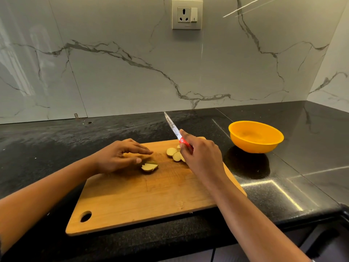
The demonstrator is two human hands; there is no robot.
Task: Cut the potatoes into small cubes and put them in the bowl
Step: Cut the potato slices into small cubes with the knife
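Just ahead of the left hand (120, 156), a stack of pale yellow, brown-skinned potato slices (149, 167) lies on the light wooden chopping board (151, 197), at the thumb tip. The fingers reach nearly straight above it and grip nothing. The right hand (200, 156) is wrapped round the red-handled steel knife (174, 131), its blade raised and pointing away toward the wall. The stack lies left of the blade, so the knife likely must swing down and leftward. Loose round potato slices (174, 154) sit beside the right knuckles. The orange plastic bowl (255, 146) stands further right on the black stone counter (56, 148). No writing is legible; the wall socket's (187, 14) mark is too small.
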